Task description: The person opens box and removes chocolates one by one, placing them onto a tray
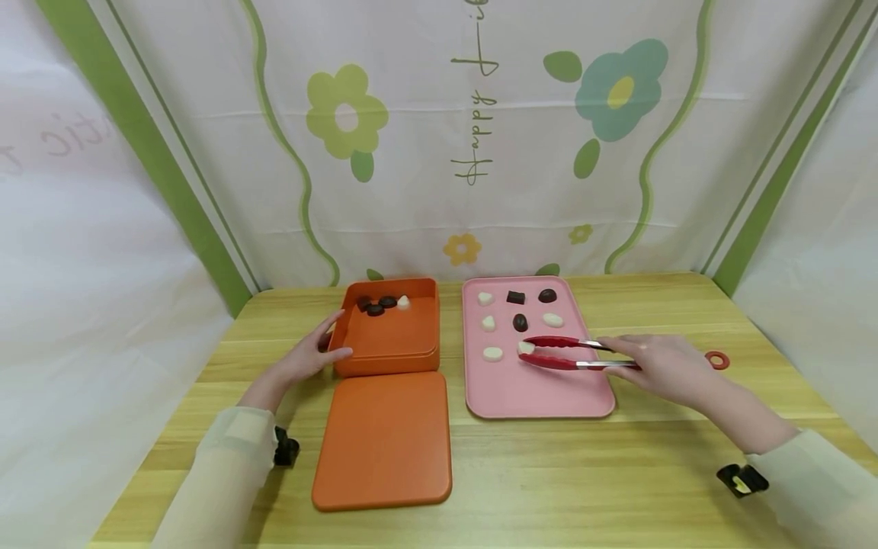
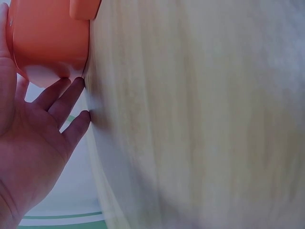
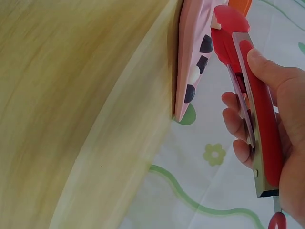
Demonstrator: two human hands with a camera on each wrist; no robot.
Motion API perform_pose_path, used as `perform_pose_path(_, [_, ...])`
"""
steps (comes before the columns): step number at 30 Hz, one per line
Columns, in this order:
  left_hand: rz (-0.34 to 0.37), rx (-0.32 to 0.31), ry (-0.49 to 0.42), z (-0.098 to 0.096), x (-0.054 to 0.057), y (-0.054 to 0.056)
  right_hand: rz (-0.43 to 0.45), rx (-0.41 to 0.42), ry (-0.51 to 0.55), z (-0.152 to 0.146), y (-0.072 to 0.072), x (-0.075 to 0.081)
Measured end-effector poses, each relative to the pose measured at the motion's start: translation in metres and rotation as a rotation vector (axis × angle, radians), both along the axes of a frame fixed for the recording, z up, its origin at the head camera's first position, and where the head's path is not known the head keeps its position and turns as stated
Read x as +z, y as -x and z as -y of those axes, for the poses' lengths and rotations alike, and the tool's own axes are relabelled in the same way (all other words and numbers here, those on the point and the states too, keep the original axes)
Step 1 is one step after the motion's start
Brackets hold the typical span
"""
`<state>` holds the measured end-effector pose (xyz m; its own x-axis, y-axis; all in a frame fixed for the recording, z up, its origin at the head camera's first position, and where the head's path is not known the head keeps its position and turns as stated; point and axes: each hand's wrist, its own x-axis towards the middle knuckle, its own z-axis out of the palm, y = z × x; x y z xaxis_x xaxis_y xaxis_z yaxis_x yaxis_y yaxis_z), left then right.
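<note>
My right hand (image 1: pixel 661 366), at the right of the head frame, grips the tongs (image 1: pixel 557 364), thumb along one arm and fingers curled round the other. The red tips stand either side of a white piece (image 1: pixel 526 348), right of centre; I cannot tell whether it is clear of the tray (image 1: pixel 538 395) below. Also on the tray: four white pieces and three dark ones.

My left hand (image 1: pixel 305 358), left of centre, holds nothing; its fingers are extended and touch the side of the box (image 1: pixel 387 367). Inside, toward the back, sit three dark pieces and one white. The lid (image 1: pixel 382 442) lies flat on the table (image 1: pixel 549 488), lower centre-left, just in front of the box.
</note>
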<state>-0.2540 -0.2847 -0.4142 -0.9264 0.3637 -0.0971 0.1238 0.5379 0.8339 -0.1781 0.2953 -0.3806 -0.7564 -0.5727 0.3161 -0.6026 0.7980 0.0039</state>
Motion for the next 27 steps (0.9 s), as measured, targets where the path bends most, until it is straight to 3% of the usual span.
perform_pose_path(18, [-0.018, 0.015, 0.022, 0.0, -0.0045, 0.0028, 0.039, -0.033, -0.009, -0.0008, 0.0037, -0.0049])
perform_pose_path(27, [-0.011, 0.004, 0.001, -0.0003, -0.0028, 0.0014, -0.029, -0.004, 0.029, 0.003, 0.0064, 0.0036])
